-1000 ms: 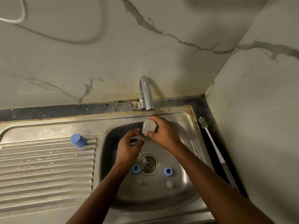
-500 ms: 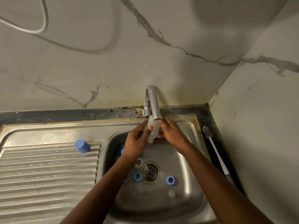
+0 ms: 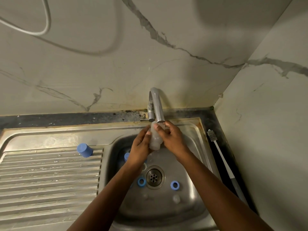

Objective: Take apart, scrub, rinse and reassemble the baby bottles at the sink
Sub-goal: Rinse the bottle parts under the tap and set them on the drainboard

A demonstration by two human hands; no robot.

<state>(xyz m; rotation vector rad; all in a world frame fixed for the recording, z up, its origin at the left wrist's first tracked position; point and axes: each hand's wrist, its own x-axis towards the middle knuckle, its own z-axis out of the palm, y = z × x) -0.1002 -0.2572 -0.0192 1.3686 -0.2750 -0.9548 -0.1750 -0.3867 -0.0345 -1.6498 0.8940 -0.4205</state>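
A clear baby bottle is held nearly upright just under the spout of the chrome tap. My left hand grips its left side and my right hand wraps its right side, fingers over the top. In the sink basin lie two blue screw rings either side of the drain, two clear teats below them, and a blue part partly hidden behind my left wrist.
A blue cap lies at the top of the ribbed draining board on the left. A bottle brush with a white handle lies on the dark ledge right of the sink. Marble walls close in behind and on the right.
Both hands rose from mid-basin to the tap's spout. The bottle turned from lying sideways in my right hand to nearly upright, held by both hands. The view has tilted slightly upward.
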